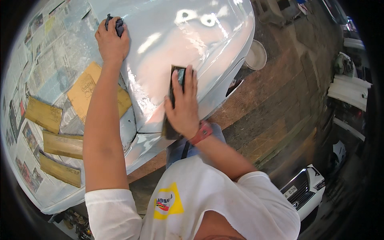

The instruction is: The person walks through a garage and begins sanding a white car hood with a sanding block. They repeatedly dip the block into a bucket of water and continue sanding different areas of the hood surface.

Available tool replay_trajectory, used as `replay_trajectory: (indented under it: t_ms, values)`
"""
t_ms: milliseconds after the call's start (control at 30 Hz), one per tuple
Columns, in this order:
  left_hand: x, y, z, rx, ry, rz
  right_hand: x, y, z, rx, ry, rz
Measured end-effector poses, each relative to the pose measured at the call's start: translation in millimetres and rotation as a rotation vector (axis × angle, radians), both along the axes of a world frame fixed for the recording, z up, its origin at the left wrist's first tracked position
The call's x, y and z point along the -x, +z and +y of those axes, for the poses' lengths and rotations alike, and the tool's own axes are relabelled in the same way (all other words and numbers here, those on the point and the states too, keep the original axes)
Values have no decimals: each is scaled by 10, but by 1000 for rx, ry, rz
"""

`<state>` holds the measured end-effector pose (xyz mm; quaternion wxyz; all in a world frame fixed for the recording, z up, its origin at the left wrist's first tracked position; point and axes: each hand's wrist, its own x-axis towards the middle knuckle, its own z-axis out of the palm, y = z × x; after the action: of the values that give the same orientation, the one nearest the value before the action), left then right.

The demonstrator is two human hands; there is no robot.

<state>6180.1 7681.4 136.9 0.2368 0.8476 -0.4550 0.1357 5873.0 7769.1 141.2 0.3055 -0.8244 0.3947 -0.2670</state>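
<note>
A car body panel [148, 24], glossy pale grey with pinkish patches, spreads out before me. My left hand [111, 45] is closed round a crumpled dark cloth [119, 27] at the panel's left edge, near newspaper covering. On the pinkish area my right hand [185, 106] grips a long, dark sanding block [170, 129] from above, fingers laid along it. The block lies on the panel near its lower edge; its underside is hidden. My right wrist wears a red band [201, 133].
Newspaper [44, 60] covers the surface at left. On it lie several brown sandpaper pieces, among them a folded sheet [44, 114] and a larger sheet [82, 90]. A round white bucket [256, 55] stands on the floor right of the panel. A white car front [304, 192] is at lower right.
</note>
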Motion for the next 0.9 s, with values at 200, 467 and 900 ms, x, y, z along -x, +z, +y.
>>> replay_trajectory:
  t_ms: [200,467,900]
  values:
    - [77,-27,-200,50,-78,-12,690,-572,-2398,-10,-488,88]
    - [-67,-96,48,-4,-47,-23,-21,-67,-216,-28,-103,65]
    - [-5,-48,-43,-16,-46,-23,93,-180,-383,-39,-310,37]
